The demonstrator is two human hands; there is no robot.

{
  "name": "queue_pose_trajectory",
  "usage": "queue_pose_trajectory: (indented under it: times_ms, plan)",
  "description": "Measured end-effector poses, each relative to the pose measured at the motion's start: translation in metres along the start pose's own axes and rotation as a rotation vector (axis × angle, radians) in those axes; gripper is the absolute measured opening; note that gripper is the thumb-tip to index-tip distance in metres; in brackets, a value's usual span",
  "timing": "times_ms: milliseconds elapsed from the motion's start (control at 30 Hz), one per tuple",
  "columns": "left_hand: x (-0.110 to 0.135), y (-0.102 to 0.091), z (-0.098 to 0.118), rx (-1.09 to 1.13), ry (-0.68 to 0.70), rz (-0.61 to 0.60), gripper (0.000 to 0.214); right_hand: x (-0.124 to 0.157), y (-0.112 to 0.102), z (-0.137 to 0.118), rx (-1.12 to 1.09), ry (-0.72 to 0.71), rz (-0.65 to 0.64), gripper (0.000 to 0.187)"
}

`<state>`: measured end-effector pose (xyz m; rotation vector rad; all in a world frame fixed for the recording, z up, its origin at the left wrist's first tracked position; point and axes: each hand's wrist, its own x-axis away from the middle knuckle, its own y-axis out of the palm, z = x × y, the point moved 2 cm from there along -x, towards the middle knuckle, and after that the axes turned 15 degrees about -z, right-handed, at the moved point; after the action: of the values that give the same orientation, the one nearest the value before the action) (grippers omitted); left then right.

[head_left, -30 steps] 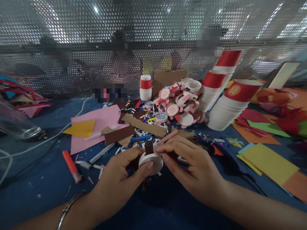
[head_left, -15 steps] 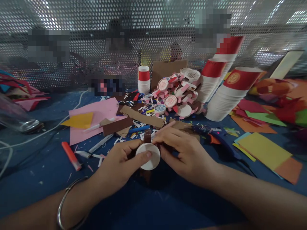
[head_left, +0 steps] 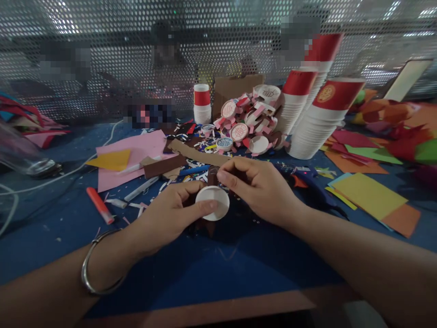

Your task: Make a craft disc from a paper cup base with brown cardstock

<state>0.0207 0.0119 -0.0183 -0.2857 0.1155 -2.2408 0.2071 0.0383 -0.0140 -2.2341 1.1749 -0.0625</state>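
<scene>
My left hand (head_left: pixel 170 212) grips a small white round cup base (head_left: pixel 212 203), thumb laid across its face, low in the middle of the view. Brown paper strips (head_left: pixel 213 175) stick out above and below the white disc. My right hand (head_left: pixel 259 189) is curled, its fingertips pinching the upper brown strip just behind the disc. A metal bangle (head_left: pixel 89 273) sits on my left wrist. Both hands hover just over the blue table (head_left: pixel 211 273).
A heap of finished cup-base pieces with pink tabs (head_left: pixel 251 125) lies behind my hands. Stacks of red-and-white paper cups (head_left: pixel 321 120) lean at the right. Pink paper (head_left: pixel 133 157), an orange marker (head_left: pixel 99 205), a blue glue gun (head_left: pixel 314 187) and coloured sheets (head_left: pixel 370 196) surround them. Perforated mesh (head_left: pixel 218 45) closes the back.
My view has tipped down, so the table's near edge now shows. The white disc has turned to face me, and my right fingers have moved up onto the brown strip.
</scene>
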Motion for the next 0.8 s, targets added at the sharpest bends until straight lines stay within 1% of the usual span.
queue_pose_trajectory:
  times_ms: [200,367,500,567,700,800]
  plan:
    - [0.006,0.003,0.003,0.021,-0.008,-0.05,0.016,0.001,0.005,0.0,-0.124,-0.01,-0.04,0.018]
    - [0.008,0.001,0.001,-0.022,0.016,-0.019,0.018,0.002,0.005,-0.001,-0.12,-0.029,-0.044,0.017]
    - [0.007,-0.001,-0.003,-0.052,0.019,0.007,0.02,0.002,0.004,0.0,-0.13,0.002,-0.042,0.017]
    - [0.006,-0.004,-0.004,-0.017,0.035,0.07,0.021,0.001,0.001,0.002,-0.141,0.012,0.003,0.018]
    - [0.003,-0.015,-0.008,0.136,0.099,0.264,0.023,-0.001,-0.006,0.006,-0.122,0.003,0.115,0.018]
    - [-0.001,-0.022,-0.01,0.181,0.165,0.377,0.021,-0.002,-0.01,0.009,-0.073,-0.019,0.139,0.016]
